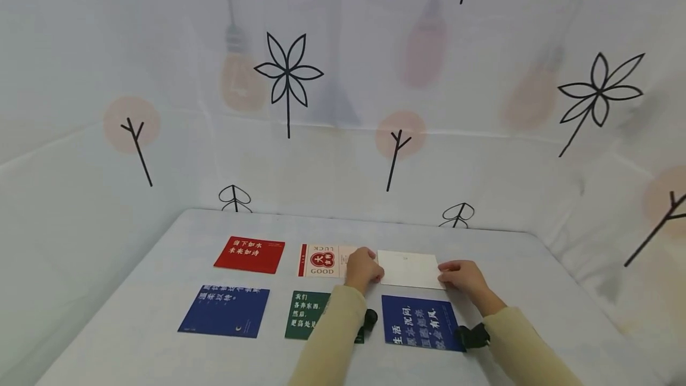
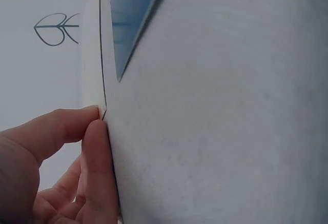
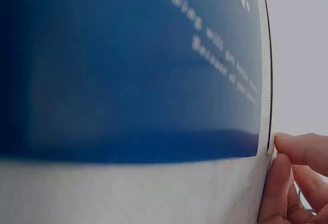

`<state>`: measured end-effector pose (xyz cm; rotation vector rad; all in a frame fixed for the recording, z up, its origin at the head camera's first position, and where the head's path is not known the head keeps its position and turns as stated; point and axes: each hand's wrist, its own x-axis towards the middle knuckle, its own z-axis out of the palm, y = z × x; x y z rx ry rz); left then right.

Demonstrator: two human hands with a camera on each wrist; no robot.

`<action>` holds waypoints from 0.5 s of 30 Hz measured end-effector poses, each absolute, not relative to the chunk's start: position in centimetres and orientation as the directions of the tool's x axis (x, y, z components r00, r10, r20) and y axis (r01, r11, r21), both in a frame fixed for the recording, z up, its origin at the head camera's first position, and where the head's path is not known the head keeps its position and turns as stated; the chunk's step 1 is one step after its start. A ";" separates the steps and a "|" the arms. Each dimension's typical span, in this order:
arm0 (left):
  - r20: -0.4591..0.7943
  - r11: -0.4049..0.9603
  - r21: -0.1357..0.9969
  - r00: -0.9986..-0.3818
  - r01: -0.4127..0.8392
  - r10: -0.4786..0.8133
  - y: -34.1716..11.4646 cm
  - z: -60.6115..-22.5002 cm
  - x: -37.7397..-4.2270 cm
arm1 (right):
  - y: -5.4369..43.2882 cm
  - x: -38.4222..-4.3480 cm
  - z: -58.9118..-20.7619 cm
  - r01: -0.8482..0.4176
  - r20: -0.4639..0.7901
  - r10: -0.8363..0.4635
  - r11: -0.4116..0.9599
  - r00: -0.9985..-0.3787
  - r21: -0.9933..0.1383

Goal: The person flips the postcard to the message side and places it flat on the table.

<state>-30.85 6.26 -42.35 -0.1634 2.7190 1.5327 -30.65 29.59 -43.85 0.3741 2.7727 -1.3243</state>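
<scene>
A white card (image 1: 409, 268) with a tiny mark near its top lies flat in the back row, at the right. My left hand (image 1: 363, 268) pinches its left edge, and the right hand (image 1: 465, 279) pinches its right edge. In the left wrist view the thumb and a finger (image 2: 96, 152) meet at the card's thin edge. The right wrist view likewise shows thumb and finger (image 3: 279, 183) at a near corner. Just in front of the white card lies a blue card (image 1: 420, 321) with white writing. A cream-and-red GOOD LUCK card (image 1: 321, 262) is partly behind the left hand.
At the back left is a red card (image 1: 250, 255), with another blue card (image 1: 224, 313) in front of it. The left sleeve partly covers a green card (image 1: 304, 311). A white cloth (image 1: 134, 332) covers the table, and a patterned curtain (image 1: 332, 171) hangs behind it.
</scene>
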 end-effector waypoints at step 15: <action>-0.105 0.398 0.913 -0.994 -0.092 0.010 5.1 -42.2 -30.7 | 29.6 -29.4 -43.6 0.189 -0.106 0.169 0.609 -0.980 -0.771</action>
